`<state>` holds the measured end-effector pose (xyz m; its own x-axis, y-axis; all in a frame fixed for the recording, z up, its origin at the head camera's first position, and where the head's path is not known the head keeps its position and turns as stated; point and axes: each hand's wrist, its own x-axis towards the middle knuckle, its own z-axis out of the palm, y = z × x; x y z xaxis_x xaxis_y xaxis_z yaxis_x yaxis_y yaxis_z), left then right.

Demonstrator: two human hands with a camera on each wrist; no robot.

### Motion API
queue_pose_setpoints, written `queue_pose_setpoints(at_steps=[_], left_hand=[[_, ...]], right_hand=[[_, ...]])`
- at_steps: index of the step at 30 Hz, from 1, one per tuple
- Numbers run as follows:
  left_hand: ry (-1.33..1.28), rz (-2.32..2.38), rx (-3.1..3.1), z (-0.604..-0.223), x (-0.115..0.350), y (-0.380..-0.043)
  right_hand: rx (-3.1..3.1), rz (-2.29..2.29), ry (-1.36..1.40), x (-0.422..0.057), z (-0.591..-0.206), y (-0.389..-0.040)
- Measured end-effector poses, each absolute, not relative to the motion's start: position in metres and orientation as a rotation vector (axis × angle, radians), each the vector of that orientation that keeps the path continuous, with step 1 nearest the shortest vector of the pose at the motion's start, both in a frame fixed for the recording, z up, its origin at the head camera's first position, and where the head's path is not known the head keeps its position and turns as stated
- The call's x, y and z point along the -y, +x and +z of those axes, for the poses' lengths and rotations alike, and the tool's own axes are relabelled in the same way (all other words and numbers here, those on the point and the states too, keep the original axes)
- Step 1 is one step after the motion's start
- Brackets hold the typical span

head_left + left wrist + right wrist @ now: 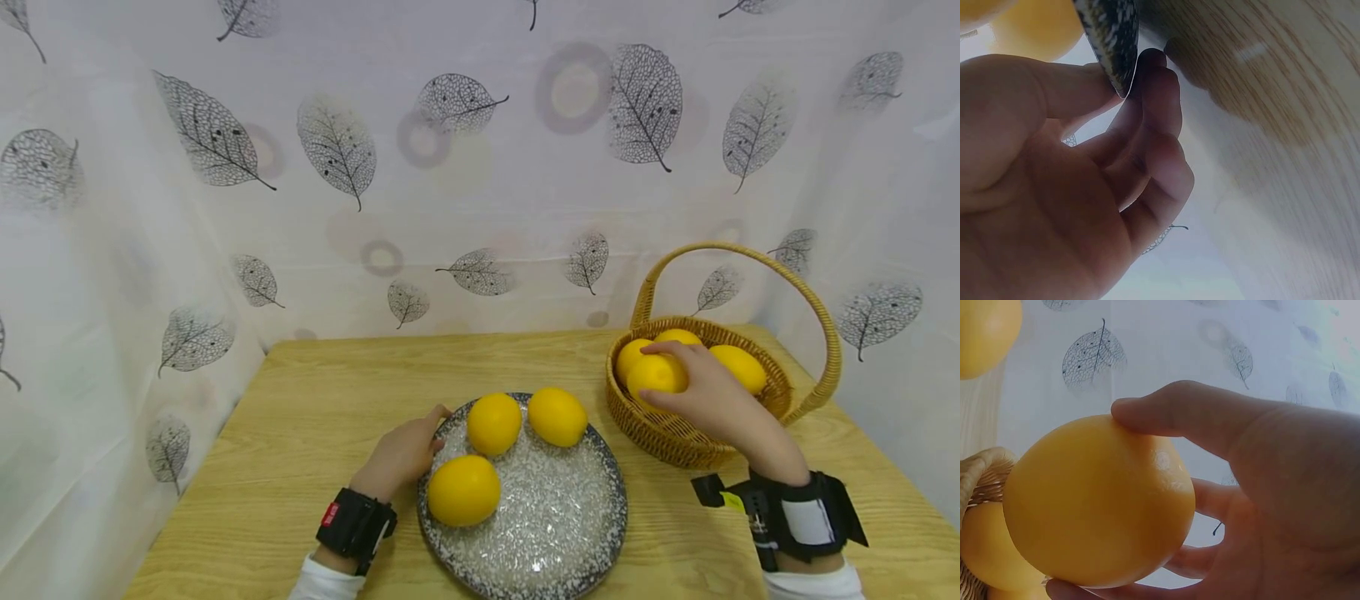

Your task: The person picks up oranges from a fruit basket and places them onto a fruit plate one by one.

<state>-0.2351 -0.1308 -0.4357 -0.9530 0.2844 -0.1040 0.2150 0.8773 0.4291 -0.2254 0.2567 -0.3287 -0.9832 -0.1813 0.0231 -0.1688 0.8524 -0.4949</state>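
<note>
In the head view my right hand (705, 392) holds a smooth yellow lemon (657, 379) over the left side of a wicker basket (667, 437). The right wrist view shows the thumb on one side of this lemon (1094, 500) and fingers round the other. My left hand (401, 454) grips the left rim of a speckled grey plate (555, 517) with a dark edge. Seen from the left wrist, the thumb lies on the upper face of the plate's rim (1110, 44) and the fingers curl beneath. Three lemons (463, 490) lie on the plate, toward its left and back.
More lemons (738, 369) sit inside the basket, whose tall arched handle (813, 304) rises at the right. Plate and basket stand on a wooden table (337, 383). A pale curtain with leaf prints (480, 200) hangs behind and at both sides.
</note>
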Motion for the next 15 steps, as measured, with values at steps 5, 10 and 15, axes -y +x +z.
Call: queue_pose_setpoints(at_steps=[5,10,15], left_hand=[[0.381,0.635,-2.879,-0.435,0.131,-0.234],[0.384,0.644,-2.873,-0.435,0.131,-0.235],[0.387,0.642,-2.870,-0.436,0.131,-0.236]], right_hand=[[-3.019,-0.800,-0.314,-0.247,-0.324,-0.219],[-3.023,-0.816,-0.353,-0.238,-0.321,-0.214],[-3.014,-0.849,-0.402,-0.226,-0.321,-0.209]])
